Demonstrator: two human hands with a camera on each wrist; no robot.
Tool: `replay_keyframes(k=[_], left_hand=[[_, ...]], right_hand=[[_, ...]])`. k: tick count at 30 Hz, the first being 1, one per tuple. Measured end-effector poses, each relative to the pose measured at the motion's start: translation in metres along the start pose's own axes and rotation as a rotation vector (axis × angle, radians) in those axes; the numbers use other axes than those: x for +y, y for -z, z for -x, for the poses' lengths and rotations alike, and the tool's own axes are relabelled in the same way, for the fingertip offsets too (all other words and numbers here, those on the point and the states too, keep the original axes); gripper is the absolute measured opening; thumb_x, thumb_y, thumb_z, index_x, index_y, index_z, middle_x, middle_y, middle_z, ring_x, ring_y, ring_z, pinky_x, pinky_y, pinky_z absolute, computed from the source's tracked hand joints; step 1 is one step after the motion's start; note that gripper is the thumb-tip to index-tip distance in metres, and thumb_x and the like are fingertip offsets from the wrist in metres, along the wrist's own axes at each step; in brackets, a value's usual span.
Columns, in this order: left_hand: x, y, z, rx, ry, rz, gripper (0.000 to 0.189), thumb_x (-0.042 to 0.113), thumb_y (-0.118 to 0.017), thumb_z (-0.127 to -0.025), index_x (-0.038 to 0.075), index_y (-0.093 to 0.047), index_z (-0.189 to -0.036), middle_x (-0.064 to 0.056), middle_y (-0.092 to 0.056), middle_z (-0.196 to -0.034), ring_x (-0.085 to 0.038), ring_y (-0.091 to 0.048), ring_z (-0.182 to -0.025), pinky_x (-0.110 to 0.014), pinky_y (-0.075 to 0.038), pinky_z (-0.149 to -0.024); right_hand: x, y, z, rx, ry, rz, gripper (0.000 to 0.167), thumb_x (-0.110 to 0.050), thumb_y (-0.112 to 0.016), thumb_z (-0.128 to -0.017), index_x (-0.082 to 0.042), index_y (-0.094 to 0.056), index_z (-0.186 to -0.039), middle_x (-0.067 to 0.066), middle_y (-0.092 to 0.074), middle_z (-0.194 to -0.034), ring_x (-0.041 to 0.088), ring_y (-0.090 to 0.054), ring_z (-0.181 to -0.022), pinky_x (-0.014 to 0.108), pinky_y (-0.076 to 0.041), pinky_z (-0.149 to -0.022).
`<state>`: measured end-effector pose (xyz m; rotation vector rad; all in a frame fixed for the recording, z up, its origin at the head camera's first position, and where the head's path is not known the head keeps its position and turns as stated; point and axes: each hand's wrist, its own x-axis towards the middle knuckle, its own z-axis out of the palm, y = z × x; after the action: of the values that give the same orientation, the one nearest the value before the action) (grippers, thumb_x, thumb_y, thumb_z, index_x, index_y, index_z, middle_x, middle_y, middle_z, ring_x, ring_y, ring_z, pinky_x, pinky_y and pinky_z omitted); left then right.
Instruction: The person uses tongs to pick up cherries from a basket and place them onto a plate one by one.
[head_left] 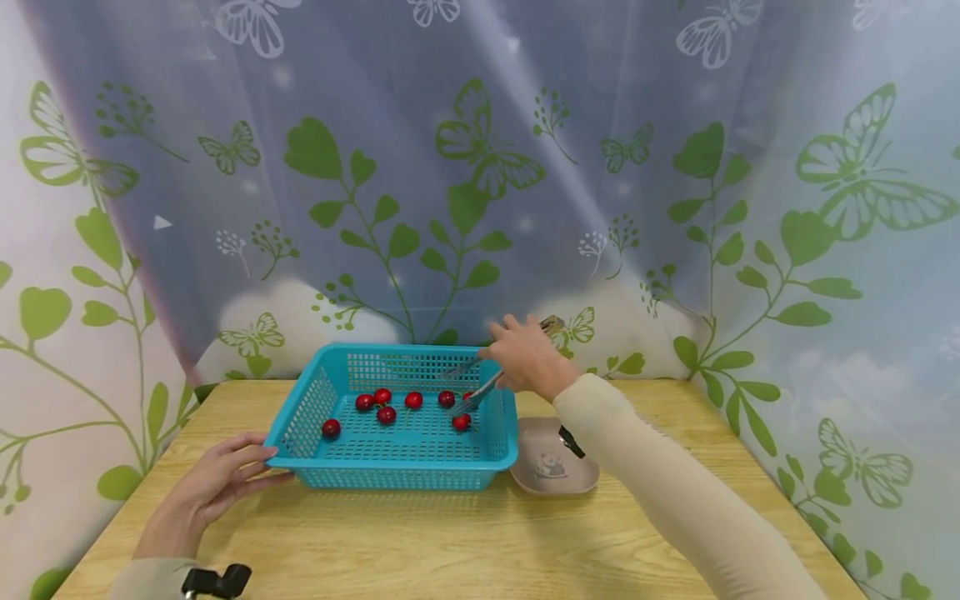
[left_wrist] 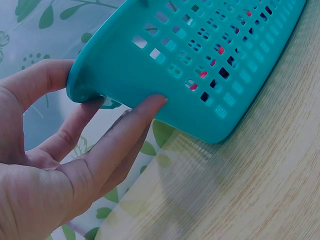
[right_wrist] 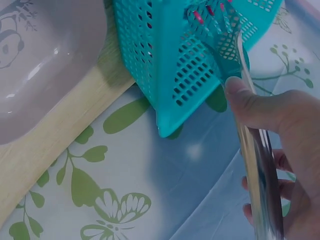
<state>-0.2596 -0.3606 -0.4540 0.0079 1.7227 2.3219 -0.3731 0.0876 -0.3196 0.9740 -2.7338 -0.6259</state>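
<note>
A blue plastic basket (head_left: 390, 478) with perforated walls holds several dark red cherries (head_left: 413, 401) spread across its floor. At its near left corner my left hand (head_left: 217, 483) grips the rim; in the left wrist view the thumb and fingers (left_wrist: 130, 125) lie on both sides of it. My right hand (head_left: 528, 360) holds metal tongs (right_wrist: 257, 170) by their arms, above the basket's right end. The tongs reach down inside, their two fork-like ends apart, close to the cherries on the right, which they partly cover.
A shallow beige dish (head_left: 531, 468) with a panda print sits right of the basket, partly below my right forearm. Both rest on a light wooden table (head_left: 420, 550). A curtain (head_left: 480, 208) with butterflies and green leaves hangs behind the table and along its sides.
</note>
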Motion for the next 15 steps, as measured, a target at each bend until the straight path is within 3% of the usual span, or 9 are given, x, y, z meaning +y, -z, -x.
replay_keyframes(k=[10, 15], left_hand=[[-0.001, 0.003, -0.002, 0.001, 0.002, -0.006, 0.025, 0.0, -0.055, -0.104, 0.017, -0.074, -0.1, 0.002, -0.07, -0.112, -0.016, -0.075, -0.102, -0.047, -0.065, -0.098], [-0.001, 0.002, -0.002, 0.002, 0.007, -0.002, 0.025, 0.0, -0.055, -0.104, 0.017, -0.073, -0.1, 0.002, -0.069, -0.112, -0.016, -0.075, -0.102, -0.048, -0.065, -0.1]], right_hand=[[-0.012, -0.013, -0.01, -0.049, -0.008, 0.095, 0.049, -0.051, -0.079, -0.088, -0.038, -0.068, -0.134, 0.003, -0.06, -0.142, 0.03, -0.051, -0.133, 0.059, -0.049, -0.116], [-0.011, -0.011, -0.015, -0.068, -0.024, 0.104, 0.048, -0.051, -0.079, -0.088, -0.037, -0.07, -0.132, 0.002, -0.063, -0.139, 0.03, -0.054, -0.129, 0.056, -0.052, -0.112]])
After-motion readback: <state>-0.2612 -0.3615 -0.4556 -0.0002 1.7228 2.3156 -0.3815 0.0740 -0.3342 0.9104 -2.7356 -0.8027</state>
